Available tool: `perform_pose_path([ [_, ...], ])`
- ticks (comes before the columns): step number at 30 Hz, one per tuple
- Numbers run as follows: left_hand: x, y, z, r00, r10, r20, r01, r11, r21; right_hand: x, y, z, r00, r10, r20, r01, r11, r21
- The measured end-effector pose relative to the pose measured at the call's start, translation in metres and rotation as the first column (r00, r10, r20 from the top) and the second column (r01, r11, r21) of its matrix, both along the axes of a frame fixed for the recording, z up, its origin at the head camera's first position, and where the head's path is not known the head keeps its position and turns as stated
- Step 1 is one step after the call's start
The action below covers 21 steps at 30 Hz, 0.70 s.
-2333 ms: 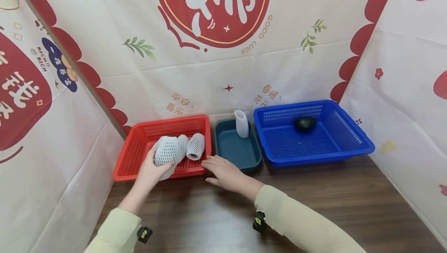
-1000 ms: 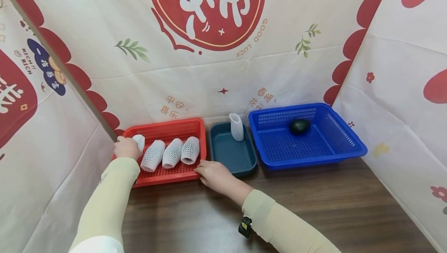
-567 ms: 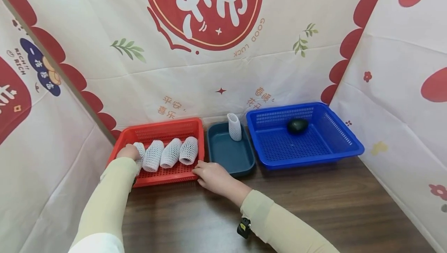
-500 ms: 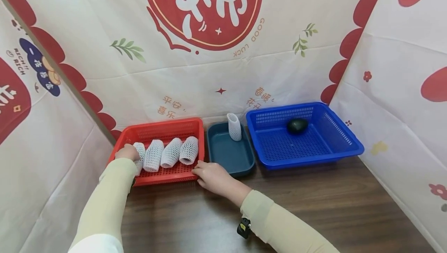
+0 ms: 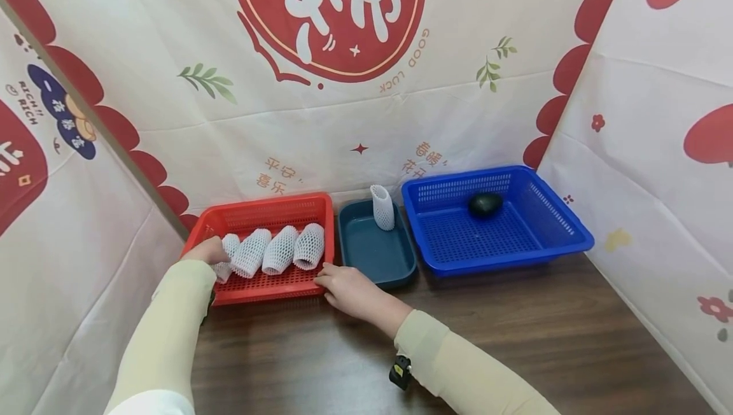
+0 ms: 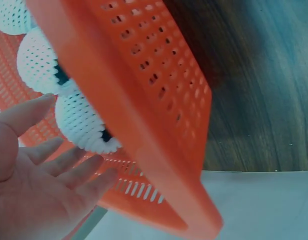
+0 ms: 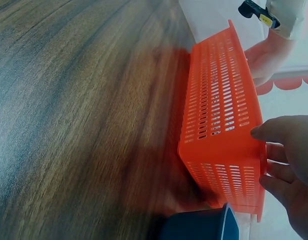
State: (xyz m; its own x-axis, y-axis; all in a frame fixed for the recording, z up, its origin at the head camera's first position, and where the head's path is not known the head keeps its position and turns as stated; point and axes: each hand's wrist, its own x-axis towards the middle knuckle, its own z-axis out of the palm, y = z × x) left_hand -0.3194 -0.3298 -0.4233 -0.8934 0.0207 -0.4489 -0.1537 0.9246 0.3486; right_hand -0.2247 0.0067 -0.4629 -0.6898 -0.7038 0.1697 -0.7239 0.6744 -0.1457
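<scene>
Several white foam net sleeves [image 5: 280, 251] lie in a row in the red basket [image 5: 275, 293]. Dark patches show at the open ends of two in the left wrist view. My left hand [image 5: 207, 251] is over the basket's left end, beside the leftmost foam net sleeve [image 6: 83, 120]; its fingers are spread and loosely extended, with none curled round the sleeve. At the basket's front right corner, my right hand [image 7: 289, 160] holds the rim, thumb outside and fingers on the other side.
A dark teal tray [image 5: 375, 256] stands right of the red basket, with another foam net sleeve [image 5: 382, 208] upright at its back. Further right, a blue basket [image 5: 498, 262] holds a dark green avocado-like fruit [image 5: 485, 204]. Printed cloth walls [image 5: 321, 122] enclose the back and sides.
My left hand carried a foam net sleeve to the red basket's left end, set it down and let go. My right hand moved onto the basket's corner. The head view shifted slightly.
</scene>
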Motion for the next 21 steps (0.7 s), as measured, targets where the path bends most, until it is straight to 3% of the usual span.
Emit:
perform_pose_path([
  [3, 0.003, 0.002, 0.007, 1.0, 0.012, -0.01, -0.012, 1.0, 0.018, -0.001, 0.001, 0.001, 1.0, 0.016, 0.006, -0.016, 1.0, -0.007],
  [10, 0.005, 0.008, 0.021, 0.996, -0.039, -0.08, 0.034, 0.998, -0.06, -0.006, 0.008, 0.006, 0.996, 0.067, 0.05, -0.07, 0.996, 0.061],
  [14, 0.008, 0.011, 0.022, 0.986, -0.079, -0.144, 0.065, 0.993, -0.096, -0.01, 0.012, 0.012, 0.991, 0.104, 0.083, -0.113, 0.988, 0.11],
  [21, 0.017, 0.035, 0.02, 0.959, -0.102, -0.264, 0.069, 0.989, -0.131, -0.014, 0.025, 0.016, 0.975, 0.162, 0.151, -0.184, 0.972, 0.145],
])
